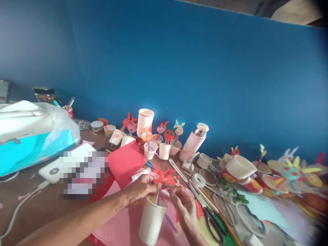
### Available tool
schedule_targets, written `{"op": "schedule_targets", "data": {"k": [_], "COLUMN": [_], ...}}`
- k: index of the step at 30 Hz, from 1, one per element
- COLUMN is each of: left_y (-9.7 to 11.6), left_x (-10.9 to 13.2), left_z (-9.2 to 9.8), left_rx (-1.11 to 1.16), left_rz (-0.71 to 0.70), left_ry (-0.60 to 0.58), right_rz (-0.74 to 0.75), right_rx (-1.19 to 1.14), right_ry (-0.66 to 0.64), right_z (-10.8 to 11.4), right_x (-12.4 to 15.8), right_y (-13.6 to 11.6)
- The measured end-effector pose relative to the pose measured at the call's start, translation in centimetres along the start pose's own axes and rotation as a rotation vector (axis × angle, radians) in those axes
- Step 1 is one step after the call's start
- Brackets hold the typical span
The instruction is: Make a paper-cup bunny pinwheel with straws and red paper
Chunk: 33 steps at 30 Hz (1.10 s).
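A white paper cup (152,220) stands tilted in front of me on pink paper, with a purple straw (160,194) rising from its mouth. Above the rim is a red paper cutout (164,175) with pointed ears and a drawn face. At its lower left edge, my left hand (140,188) is closed in a pinch, fingertips near the straw. My right hand (183,202) has its fingers curled and pressed together at the cutout's lower right. The exact grip points are partly hidden. A second purple straw (171,223) shows beside the cup.
Several finished paper-face cups line the wall, including a small white cup (164,151). A pink thermos (193,143), clear tape roll (199,180) and black-handled scissors (214,222) lie rightward. Red paper (126,164), a white power bank (55,168) and a plastic bag (63,124) are leftward.
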<state>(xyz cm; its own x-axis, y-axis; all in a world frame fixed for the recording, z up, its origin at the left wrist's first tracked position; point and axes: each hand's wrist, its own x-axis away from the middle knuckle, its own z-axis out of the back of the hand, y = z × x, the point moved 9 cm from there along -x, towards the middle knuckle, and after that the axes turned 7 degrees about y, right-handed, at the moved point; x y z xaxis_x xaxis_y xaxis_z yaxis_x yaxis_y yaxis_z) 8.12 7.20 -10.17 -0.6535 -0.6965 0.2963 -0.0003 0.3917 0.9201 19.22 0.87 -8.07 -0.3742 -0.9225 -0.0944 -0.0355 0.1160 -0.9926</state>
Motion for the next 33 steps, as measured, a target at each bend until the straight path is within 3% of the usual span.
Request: {"op": "schedule_targets", "data": {"k": [9, 19, 28, 33], "left_y": [-0.1, -0.5, 0.6, 0.0], "left_x": [-0.2, -0.2, 0.3, 0.0], "left_z": [0.2, 1.0, -0.1, 0.5], "left_rx": [-0.003, -0.037, 0.008, -0.018], "left_rz": [-0.004, 0.022, 0.019, 0.017], "left_ry": [-0.004, 0.085, 0.009, 0.047], "right_rz": [0.016, 0.027, -0.011, -0.015], "right_rx": [0.014, 0.031, -0.006, 0.001], "right_ry": [-0.006, 0.011, -0.001, -0.007], "right_z": [0.1, 0.2, 0.1, 0.1], "right_x": [0.1, 0.0, 0.1, -0.1], "right_y": [0.1, 0.6, 0.7, 0.4]}}
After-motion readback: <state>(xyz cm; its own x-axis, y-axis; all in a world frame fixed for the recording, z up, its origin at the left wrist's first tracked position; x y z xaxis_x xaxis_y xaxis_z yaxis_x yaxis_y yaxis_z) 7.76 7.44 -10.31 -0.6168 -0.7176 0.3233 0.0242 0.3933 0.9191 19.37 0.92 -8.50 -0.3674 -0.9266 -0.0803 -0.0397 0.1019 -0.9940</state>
